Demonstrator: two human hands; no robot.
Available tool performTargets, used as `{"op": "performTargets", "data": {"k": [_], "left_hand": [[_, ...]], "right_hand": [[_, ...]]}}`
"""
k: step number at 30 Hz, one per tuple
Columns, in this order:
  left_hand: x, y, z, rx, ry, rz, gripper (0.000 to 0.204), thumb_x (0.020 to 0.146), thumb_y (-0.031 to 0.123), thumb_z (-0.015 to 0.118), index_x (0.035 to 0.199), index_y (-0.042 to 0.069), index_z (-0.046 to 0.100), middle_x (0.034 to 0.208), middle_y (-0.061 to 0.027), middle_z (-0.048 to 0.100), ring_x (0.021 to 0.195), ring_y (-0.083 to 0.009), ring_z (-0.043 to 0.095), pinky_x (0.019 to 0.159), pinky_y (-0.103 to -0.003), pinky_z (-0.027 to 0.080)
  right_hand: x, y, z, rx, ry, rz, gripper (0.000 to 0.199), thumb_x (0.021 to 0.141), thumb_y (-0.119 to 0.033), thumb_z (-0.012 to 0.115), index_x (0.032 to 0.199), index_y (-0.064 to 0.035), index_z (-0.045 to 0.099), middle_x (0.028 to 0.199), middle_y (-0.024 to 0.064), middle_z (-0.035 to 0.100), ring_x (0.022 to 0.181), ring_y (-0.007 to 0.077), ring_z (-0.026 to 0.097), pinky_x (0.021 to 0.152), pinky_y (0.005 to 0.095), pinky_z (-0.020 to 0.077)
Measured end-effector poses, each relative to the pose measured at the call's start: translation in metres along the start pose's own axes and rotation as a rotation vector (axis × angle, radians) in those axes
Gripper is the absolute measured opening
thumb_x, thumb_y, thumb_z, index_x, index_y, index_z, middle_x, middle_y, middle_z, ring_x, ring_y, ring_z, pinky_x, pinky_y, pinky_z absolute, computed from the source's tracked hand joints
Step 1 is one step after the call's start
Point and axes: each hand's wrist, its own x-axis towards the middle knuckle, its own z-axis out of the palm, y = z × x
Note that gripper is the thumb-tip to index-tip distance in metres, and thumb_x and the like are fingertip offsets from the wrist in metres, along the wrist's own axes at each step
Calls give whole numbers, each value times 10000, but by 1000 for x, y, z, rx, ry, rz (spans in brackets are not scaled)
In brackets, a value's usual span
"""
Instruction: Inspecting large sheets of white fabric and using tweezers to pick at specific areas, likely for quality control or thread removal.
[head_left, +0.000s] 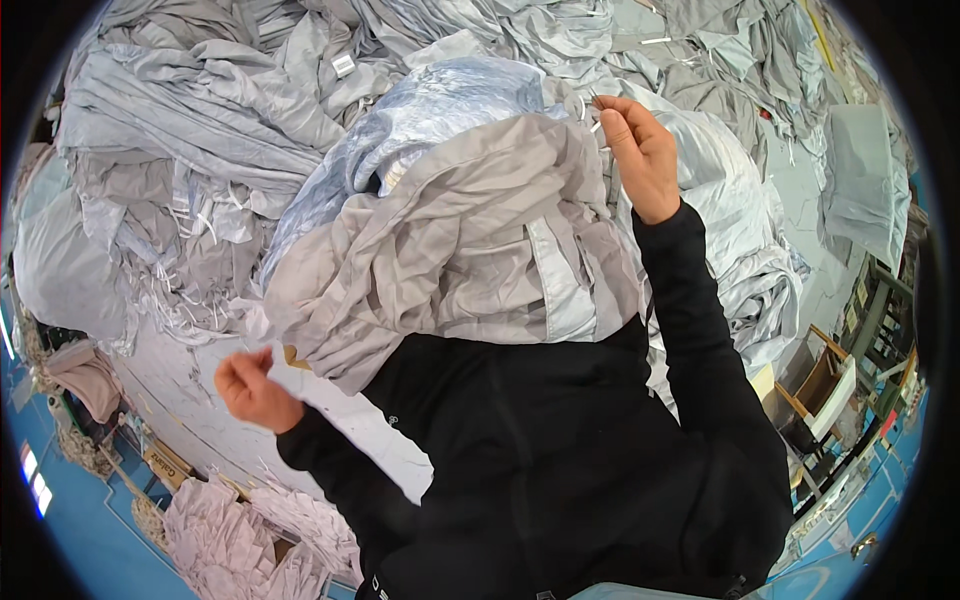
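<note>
A grey-beige cloth piece point(470, 220) lies bunched up against my body, with a pale strip point(560, 280) showing along one part of it. Beyond its far right edge, my right hand point(645, 160) is raised with the fingers pinched on a small, thin, pointed tool point(594, 100); only its tip shows, so its kind is unclear. At the left, my left hand point(258, 390) hovers just off the cloth's near left corner. Its fingers are curled together and slightly blurred, and what they hold, if anything, is hidden. A blue-white patterned cloth point(440, 100) sits directly behind the beige one.
Heaps of grey fabric point(200, 110) with white ties cover the far side of the white table point(180, 390). More pale cloth point(720, 170) is piled at the right. Pink fabric point(220, 530) lies low at the left. A wooden-edged box point(825, 380) stands at the right.
</note>
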Motion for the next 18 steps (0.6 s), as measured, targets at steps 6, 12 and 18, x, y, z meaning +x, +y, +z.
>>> {"op": "performTargets", "data": {"k": [6, 12, 18], "left_hand": [[-5, -118, -115, 1324, -187, -42, 493, 832, 198, 718, 1230, -20, 525, 1172, -183, 598, 1055, -318, 594, 936, -442, 477], [-8, -4, 2, 165, -276, 126, 532, 879, 55, 668, 1373, 18, 474, 1376, -134, 524, 1206, -268, 537, 955, -376, 452], [6, 64, 107, -16, -959, -25, 318, 869, 138, 705, 1136, -11, 618, 1047, -97, 674, 938, -194, 631, 818, -303, 498]], "right_hand": [[9, 23, 5, 182, -203, 42, 273, 935, -157, 657, 1154, 6, 663, 861, -39, 602, 730, 30, 478, 674, 187, 390], [19, -13, 30, 202, -440, -69, 312, 843, -94, 736, 1137, -4, 680, 747, -70, 509, 663, 27, 435, 614, 194, 366], [36, -15, 31, 11, -503, -161, 119, 855, -92, 697, 846, -9, 612, 817, 2, 602, 768, 75, 511, 696, 243, 408]]}}
